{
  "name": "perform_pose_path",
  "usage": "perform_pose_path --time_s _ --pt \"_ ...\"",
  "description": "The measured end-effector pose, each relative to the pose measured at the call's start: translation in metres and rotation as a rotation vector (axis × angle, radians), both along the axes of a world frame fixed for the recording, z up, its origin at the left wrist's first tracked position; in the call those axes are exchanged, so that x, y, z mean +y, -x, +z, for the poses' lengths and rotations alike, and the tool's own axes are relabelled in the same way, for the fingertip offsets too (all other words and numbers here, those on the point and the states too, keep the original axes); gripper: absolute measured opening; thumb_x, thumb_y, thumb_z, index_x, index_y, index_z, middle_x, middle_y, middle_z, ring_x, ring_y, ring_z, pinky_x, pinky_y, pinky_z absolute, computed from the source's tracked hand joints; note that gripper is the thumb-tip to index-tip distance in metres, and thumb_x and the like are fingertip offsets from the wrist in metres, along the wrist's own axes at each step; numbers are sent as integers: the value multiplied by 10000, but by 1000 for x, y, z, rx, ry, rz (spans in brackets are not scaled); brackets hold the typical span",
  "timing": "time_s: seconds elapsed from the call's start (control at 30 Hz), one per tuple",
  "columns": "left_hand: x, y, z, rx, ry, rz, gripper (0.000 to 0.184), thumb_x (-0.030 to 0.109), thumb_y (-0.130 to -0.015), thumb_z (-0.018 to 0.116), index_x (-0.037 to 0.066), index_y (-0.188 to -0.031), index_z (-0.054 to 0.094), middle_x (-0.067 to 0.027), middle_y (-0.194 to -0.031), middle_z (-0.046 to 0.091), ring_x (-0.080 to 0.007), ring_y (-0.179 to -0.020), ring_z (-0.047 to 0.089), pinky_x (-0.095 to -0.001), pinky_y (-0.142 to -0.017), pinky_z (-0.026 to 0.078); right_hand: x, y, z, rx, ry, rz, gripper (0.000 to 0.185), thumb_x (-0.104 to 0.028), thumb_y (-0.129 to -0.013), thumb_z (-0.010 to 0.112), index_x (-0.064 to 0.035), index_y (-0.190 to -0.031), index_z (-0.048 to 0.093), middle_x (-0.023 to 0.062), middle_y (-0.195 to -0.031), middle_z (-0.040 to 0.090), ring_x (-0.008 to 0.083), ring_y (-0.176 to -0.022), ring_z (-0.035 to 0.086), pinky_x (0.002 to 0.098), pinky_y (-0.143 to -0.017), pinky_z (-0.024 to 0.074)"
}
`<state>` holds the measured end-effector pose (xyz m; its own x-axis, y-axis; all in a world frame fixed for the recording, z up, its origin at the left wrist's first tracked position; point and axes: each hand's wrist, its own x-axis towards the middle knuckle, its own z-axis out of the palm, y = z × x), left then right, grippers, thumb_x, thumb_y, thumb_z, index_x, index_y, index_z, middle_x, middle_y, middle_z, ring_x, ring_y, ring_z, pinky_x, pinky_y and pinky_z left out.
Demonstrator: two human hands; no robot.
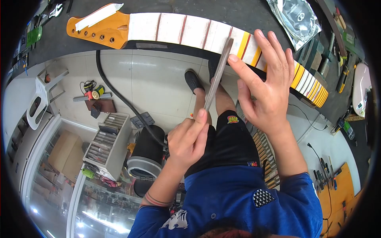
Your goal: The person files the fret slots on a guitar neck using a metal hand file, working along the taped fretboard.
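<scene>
An electric guitar neck (137, 27) lies along the bench edge, its fretboard covered with white and yellow tape between the fret lines. On its orange headstock (95, 29), which has a row of tuner holes, rests a white strip (99, 16). My left hand (186, 139) is closed around the lower end of a slim metal file (216, 81). The file's far end reaches the near edge of the taped fretboard. My right hand (268, 83) is open over the neck, fingers spread, with the index fingertip beside the file's upper end; whether it touches cannot be made out.
A clear plastic bag (295, 20) and a vise-like metal clamp (323, 59) are at the right of the dark bench (186, 6). A black hose (115, 91) hangs down to a black bin-like canister (147, 150). A white chair (43, 95) and a file rack (107, 142) stand left.
</scene>
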<state>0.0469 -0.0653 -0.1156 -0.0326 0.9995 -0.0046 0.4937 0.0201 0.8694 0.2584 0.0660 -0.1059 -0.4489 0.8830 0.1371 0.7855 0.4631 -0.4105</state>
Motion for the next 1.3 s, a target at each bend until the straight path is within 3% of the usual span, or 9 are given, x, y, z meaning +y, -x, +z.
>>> perform_pose_path --time_s 0.2,0.47,0.67,0.9,1.13,1.23,1.3 --pt "86 -22 0 -8 -90 29 593 -57 -936 825 32 -1514 723 -97 -800 645 -251 -610 612 -377 -582 531 -1 2 0 -16 -10 3 686 -4 -851 760 -314 -1462 780 215 -1727 527 446 -1627 460 665 -1322 246" --pt "-21 2 -1 97 -19 5 594 -43 -933 827 57 -1511 734 -90 -847 657 -260 -568 589 -387 -547 512 -1 0 -1 -17 -14 3 691 0 -851 757 -316 -1465 778 215 -1728 524 447 -1629 457 664 -1324 246" --pt "77 -18 -2 89 -131 17 578 -37 -934 831 40 -1499 739 -78 -801 641 -246 -571 583 -377 -554 513 -2 3 0 -33 -11 3 679 -8 -858 760 -320 -1461 780 214 -1729 521 453 -1628 455 664 -1322 248" --pt "-56 14 -1 152 -25 -34 641 -42 -918 856 10 -1535 690 -72 -766 624 -222 -573 567 -368 -540 464 -1 1 -2 -24 -22 10 688 -1 -857 747 -320 -1466 772 211 -1726 524 450 -1629 452 662 -1325 246" --pt "-54 16 -8 30 -63 22 611 -73 -943 827 -53 -1530 661 -85 -766 636 -213 -578 557 -348 -540 445 -1 1 0 -38 -5 16 681 2 -864 733 -316 -1465 772 226 -1734 508 459 -1644 425 655 -1332 236" --pt "-48 13 -8 -58 -68 68 584 -75 -956 809 -64 -1521 661 -99 -786 659 -189 -596 565 -329 -555 451 -1 -2 -2 36 -30 30 660 5 -877 721 -259 -1481 757 243 -1735 502 470 -1657 408 654 -1341 226" --pt "-38 13 -7 -148 -70 65 573 -62 -962 803 -77 -1517 657 -97 -807 674 -182 -602 562 -311 -569 458 3 -3 -3 253 -37 -18 642 27 -840 746 -241 -1421 797 227 -1711 529 475 -1625 447 670 -1320 244"
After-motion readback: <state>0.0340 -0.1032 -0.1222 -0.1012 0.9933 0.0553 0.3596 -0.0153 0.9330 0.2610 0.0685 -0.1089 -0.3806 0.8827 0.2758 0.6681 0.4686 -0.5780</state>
